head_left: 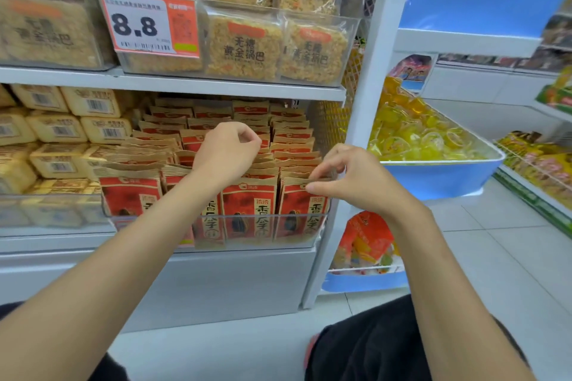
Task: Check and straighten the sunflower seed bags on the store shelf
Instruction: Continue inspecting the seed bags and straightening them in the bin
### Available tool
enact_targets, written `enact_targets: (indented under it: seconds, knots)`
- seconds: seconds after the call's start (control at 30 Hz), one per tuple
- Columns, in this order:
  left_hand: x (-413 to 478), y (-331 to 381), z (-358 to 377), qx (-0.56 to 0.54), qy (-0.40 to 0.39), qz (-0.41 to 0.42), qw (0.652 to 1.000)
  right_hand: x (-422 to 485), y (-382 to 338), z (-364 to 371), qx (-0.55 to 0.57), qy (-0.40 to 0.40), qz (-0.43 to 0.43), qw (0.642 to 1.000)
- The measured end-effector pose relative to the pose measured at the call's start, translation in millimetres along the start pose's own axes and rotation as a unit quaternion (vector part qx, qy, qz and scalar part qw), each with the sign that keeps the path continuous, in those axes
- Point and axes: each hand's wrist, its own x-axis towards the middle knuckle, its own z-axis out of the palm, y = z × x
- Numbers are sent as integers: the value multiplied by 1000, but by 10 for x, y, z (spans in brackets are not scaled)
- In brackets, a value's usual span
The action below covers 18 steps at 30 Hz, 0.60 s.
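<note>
Red and brown sunflower seed bags (pixel 247 204) stand upright in several rows on the lower shelf, behind a clear plastic front rail (pixel 216 226). My left hand (pixel 226 155) hovers over the middle rows with its fingers curled; whether it pinches a bag top is hidden. My right hand (pixel 346 176) is at the front right row, thumb and fingers pinching the top edge of the front right seed bag (pixel 297 207). The bags in the left rows lean backward.
Pale yellow snack packs (pixel 55 133) fill the shelf to the left. Rice crust packs (pixel 244 46) and an 8.8 price tag (pixel 148 25) sit on the shelf above. A white upright post (pixel 365 102) stands on the right, with a blue bin of yellow jellies (pixel 427 139) beyond it.
</note>
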Motion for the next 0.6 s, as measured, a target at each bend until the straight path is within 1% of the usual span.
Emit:
enact_targets:
  seconds: [0.07, 0.13, 0.2, 0.23, 0.3, 0.33, 0.37, 0.43, 0.5, 0.53, 0.57, 0.6]
  knots:
    - [0, -21, -14, 4, -6, 2, 1000, -1, -1, 74, -31, -24, 3, 999]
    - [5, -32, -44, -5, -18, 4, 1000, 25, -22, 87, -24, -6, -19, 1000]
    - [4, -29, -78, -29, -37, 8, 999, 64, -79, 14, 65, 73, -47, 994]
    - [7, -24, -96, -45, -44, 10, 998, 87, -130, -47, 125, 131, -60, 982]
    - [17, 0, -154, -90, -50, 10, 995, 156, -256, -167, 214, 236, -77, 945]
    - [17, 32, -189, -128, -56, 10, 990, 201, -329, -202, 241, 268, -81, 929]
    - [10, 81, -228, -175, -71, 11, 982, 259, -400, -214, 258, 284, -84, 920]
    - [-13, 202, -293, -264, -131, 14, 956, 384, -527, -178, 272, 284, -94, 915]
    - [-65, 293, -319, -299, -195, 25, 934, 489, -616, -109, 274, 279, -107, 914]
    - [-102, 311, -311, -291, -207, 41, 933, 517, -646, -80, 283, 279, -111, 911]
    - [-136, 312, -296, -267, -199, 65, 941, 525, -665, -62, 296, 278, -111, 907]
    - [-165, 294, -272, -241, -173, 96, 950, 520, -671, -55, 310, 276, -108, 903]
